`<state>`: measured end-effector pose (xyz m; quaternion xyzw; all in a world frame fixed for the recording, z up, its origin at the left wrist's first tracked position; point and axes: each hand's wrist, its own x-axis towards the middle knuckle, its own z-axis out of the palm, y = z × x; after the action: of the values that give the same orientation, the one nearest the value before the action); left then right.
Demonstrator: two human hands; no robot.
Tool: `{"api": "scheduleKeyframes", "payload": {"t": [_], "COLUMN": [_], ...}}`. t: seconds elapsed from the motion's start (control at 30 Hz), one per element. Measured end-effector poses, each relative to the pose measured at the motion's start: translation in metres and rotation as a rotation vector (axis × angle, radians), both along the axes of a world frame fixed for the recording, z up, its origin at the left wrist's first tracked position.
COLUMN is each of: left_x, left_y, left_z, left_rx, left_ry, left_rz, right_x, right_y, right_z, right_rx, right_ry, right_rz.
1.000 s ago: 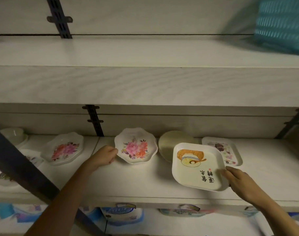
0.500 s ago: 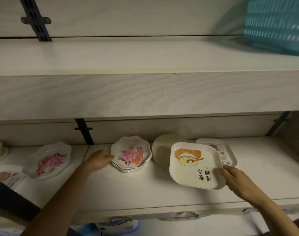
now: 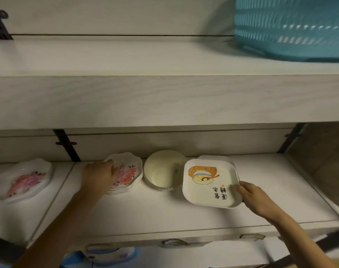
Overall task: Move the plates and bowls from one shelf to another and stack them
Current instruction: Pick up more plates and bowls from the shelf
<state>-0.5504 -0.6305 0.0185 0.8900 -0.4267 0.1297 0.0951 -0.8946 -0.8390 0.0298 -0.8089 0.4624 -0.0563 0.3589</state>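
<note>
Down on the lower shelf (image 3: 164,215) both hands are busy with crockery. The left hand (image 3: 100,176) reaches in from the near left, and its fingers curl over the left rim of the flowered plates (image 3: 129,174), a short stack of scalloped white dishes with a pink and orange bloom printed on the top one. The stack sits flat on the shelf board.

The right hand (image 3: 256,199) comes in from the near right and pinches the near right corner of the square plate (image 3: 207,183), thumb on top by the rim and the other fingers hidden beneath. This plate is white with rounded corners, and it bears a drawing of a bowl and a line of dark characters. Its far edge overlaps the pale tray (image 3: 216,157) that lies behind it; whether the two touch I cannot tell.

Between the flowered stack and the square plate stands a small pile of round plates (image 3: 163,169), plain cream, just beside both. Well to the left, past a black bracket (image 3: 67,146) on the back wall, lies the pink-flower dish (image 3: 26,181).

Above, the upper shelf (image 3: 145,60) carries a teal slotted basket (image 3: 292,28) at its right end.
</note>
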Motion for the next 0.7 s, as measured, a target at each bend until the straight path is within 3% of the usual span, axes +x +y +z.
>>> {"api": "scheduleKeyframes", "payload": {"t": [0.1,0.17,0.23,0.33,0.57,0.7], "left_x": [-0.034,-0.049,-0.064,-0.084,-0.113,-0.116], "left_y": [-0.01,-0.016,-0.021,-0.024,-0.029,-0.03], "left_z": [0.003,0.0,-0.003,-0.006,0.004,-0.002], "left_rx": [-0.076,-0.005,0.1,-0.02,-0.061,-0.066], "left_ry": [-0.153,-0.192,-0.127,-0.022,-0.226,-0.109], "left_rz": [-0.064,-0.049,-0.001,0.021,-0.009,0.034], "right_x": [-0.016,-0.023,-0.026,-0.023,-0.001,0.012], "right_y": [-0.033,-0.055,-0.076,-0.099,-0.121,-0.126], "right_z": [-0.003,-0.007,-0.013,-0.023,-0.043,-0.047], "right_rx": [-0.011,-0.036,-0.057,-0.085,0.018,0.076], "right_ry": [0.014,0.019,0.038,0.082,0.165,0.237], "right_rz": [0.028,0.031,0.042,0.071,0.151,0.195]}}
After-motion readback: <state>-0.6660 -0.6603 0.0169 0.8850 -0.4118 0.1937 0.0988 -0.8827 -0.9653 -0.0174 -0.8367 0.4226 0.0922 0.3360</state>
